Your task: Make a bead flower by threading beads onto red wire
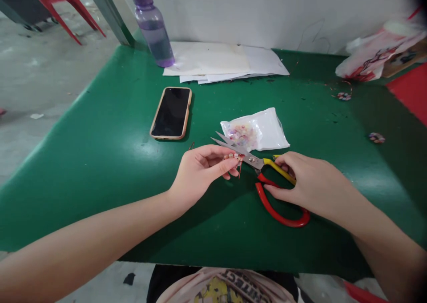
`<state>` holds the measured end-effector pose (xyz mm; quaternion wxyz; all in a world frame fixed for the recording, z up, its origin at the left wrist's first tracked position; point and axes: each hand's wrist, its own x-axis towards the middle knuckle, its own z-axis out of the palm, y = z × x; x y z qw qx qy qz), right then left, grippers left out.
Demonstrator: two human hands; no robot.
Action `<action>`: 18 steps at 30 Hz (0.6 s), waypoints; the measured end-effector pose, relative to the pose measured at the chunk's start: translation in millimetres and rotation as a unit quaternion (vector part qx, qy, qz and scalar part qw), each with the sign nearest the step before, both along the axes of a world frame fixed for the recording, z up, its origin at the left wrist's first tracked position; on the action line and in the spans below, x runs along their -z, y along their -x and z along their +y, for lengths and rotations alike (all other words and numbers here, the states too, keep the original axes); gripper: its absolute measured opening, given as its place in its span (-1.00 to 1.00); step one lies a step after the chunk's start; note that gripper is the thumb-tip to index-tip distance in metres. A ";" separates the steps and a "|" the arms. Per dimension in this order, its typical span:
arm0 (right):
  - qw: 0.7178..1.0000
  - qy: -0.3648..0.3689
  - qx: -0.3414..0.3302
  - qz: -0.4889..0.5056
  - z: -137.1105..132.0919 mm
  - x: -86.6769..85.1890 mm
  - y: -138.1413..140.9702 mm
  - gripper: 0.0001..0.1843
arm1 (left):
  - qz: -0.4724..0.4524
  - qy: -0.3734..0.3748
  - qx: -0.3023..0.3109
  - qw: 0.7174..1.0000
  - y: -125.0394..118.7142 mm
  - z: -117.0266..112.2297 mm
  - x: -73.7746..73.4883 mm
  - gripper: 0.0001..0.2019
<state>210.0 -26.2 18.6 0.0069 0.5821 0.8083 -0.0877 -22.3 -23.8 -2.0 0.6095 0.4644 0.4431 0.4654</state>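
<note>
My left hand (203, 172) pinches a small string of beads (230, 156) between thumb and fingers, with a reddish cord end hanging from it. My right hand (310, 185) grips a pair of scissors (252, 159) with one yellow and one red handle. The scissor blades are parted and point left, right by the beads and cord; whether they touch the cord I cannot tell. Just behind the blades lies a white plastic packet (270, 132) with pastel beads showing through its clear part.
A phone (171, 113) lies at left on the green table (100, 161). Behind it are a purple water bottle (154, 32) and white papers (227, 61). At right are a beaded piece with cord (344, 96), another bead cluster (376, 137) and a plastic bag (367, 58).
</note>
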 end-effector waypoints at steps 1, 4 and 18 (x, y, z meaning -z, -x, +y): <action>1.000 0.004 0.007 0.014 -0.7 -2.0 1.4 -0.57 | -0.013 0.000 -0.001 1.000 0.6 0.3 0.6 -0.87; 0.994 0.018 0.051 0.099 -2.5 -9.5 1.5 -0.58 | -0.051 -0.002 -0.008 0.999 2.1 0.8 1.5 -0.88; 0.758 -0.030 0.172 0.628 11.7 -19.8 -8.3 -0.80 | -0.050 -0.010 -0.032 0.998 5.6 5.2 5.5 -0.73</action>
